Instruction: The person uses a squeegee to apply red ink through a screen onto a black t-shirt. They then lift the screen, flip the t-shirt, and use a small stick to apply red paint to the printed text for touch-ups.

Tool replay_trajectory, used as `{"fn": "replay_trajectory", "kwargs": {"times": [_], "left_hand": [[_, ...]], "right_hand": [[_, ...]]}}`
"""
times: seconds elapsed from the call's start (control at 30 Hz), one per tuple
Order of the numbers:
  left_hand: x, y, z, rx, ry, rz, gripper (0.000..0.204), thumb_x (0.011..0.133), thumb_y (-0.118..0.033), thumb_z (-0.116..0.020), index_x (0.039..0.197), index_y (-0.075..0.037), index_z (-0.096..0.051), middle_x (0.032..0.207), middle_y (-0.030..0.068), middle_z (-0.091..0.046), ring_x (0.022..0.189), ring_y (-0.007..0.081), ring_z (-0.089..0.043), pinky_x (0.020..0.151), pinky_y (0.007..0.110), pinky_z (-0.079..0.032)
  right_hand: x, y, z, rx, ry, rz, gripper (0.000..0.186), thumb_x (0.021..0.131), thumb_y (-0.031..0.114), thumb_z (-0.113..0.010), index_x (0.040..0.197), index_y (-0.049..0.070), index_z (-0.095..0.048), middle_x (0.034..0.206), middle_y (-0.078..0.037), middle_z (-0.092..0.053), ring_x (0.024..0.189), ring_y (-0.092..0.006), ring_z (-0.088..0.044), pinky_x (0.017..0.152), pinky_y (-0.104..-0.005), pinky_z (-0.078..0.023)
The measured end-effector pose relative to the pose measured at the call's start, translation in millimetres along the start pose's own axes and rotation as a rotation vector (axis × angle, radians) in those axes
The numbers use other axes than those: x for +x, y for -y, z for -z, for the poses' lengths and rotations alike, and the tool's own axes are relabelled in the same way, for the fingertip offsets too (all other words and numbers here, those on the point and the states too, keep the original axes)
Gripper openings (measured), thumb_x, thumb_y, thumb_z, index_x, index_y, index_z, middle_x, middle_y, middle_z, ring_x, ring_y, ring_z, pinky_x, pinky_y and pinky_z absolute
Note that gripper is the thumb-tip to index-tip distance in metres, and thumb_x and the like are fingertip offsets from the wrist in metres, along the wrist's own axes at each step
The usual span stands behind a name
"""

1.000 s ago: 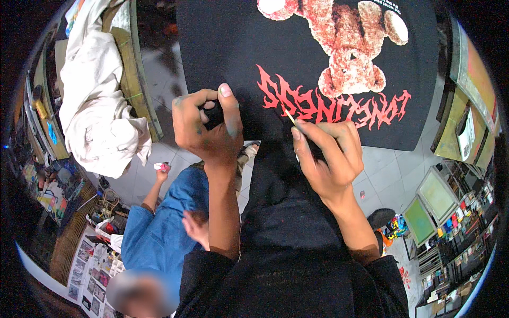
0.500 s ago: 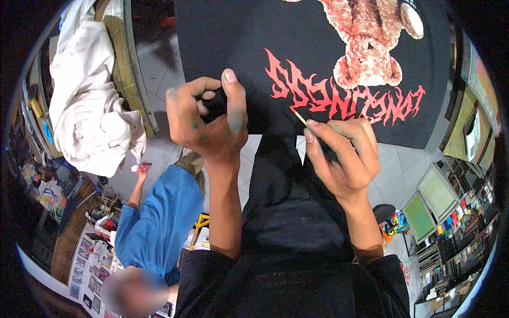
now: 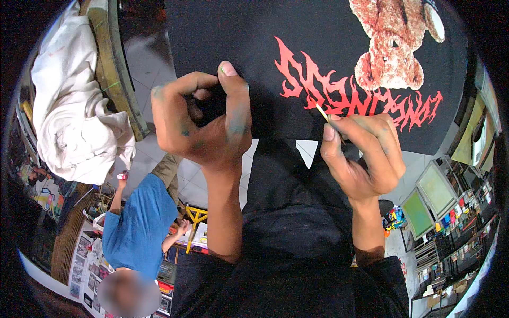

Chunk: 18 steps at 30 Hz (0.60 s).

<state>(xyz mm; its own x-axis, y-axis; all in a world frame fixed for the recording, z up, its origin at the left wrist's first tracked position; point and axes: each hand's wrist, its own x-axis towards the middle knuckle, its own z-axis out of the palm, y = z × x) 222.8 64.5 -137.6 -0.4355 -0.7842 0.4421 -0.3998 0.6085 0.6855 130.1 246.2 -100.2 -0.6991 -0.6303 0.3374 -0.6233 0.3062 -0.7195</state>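
In front of me a black fabric piece (image 3: 222, 32) lies spread, printed with an upside-down brown teddy bear (image 3: 389, 53) and jagged red lettering (image 3: 297, 79). My right hand (image 3: 366, 153) pinches a thin pale wooden stick (image 3: 322, 113) between thumb and fingers. The stick's tip is at the lower edge of the red lettering; whether it touches, I cannot tell. My left hand (image 3: 204, 122), marked with blue-green stains, is over the fabric's near left part. Its fingers are curled in and the thumb points up near the index finger; anything between them is hidden.
A crumpled white cloth (image 3: 69, 106) is draped over a board at the left. Beyond my left forearm a person in a blue shirt (image 3: 140, 217) stands near a yellow metal frame (image 3: 196, 216). Green-and-grey framed screens (image 3: 419, 217) and cluttered shelves stand at the right.
My right hand and the stick have shifted right, the tip now at the lettering. The printed fabric also sits farther right in view. The person in blue has moved left; their other hand shows.
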Motion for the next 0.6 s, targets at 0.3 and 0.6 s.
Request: {"fn": "replay_trajectory", "kwargs": {"times": [0.3,0.6], "left_hand": [[2,-3,7,0.119,0.113,-0.057,0.024,0.090,-0.014,-0.081,0.079,-0.002,-0.064,0.068,0.0032,-0.063,0.059,0.0095,-0.054,0.057,0.024,-0.044],[2,-5,6,0.122,0.055,-0.018,0.025,0.086,-0.016,-0.082,0.076,-0.004,-0.063,0.066,0.0010,-0.058,0.058,0.0100,-0.049,0.055,0.025,-0.039]], "right_hand": [[2,-3,-2,-0.083,0.017,0.005,0.027,0.063,-0.001,-0.082,0.090,0.006,-0.077,0.078,-0.003,-0.069,0.063,-0.0191,-0.059,0.057,-0.0297,-0.047],[2,-2,0,-0.089,0.069,0.018,0.028,0.064,-0.003,-0.081,0.091,0.006,-0.077,0.079,-0.004,-0.069,0.064,-0.0200,-0.060,0.058,-0.0303,-0.048]]}}
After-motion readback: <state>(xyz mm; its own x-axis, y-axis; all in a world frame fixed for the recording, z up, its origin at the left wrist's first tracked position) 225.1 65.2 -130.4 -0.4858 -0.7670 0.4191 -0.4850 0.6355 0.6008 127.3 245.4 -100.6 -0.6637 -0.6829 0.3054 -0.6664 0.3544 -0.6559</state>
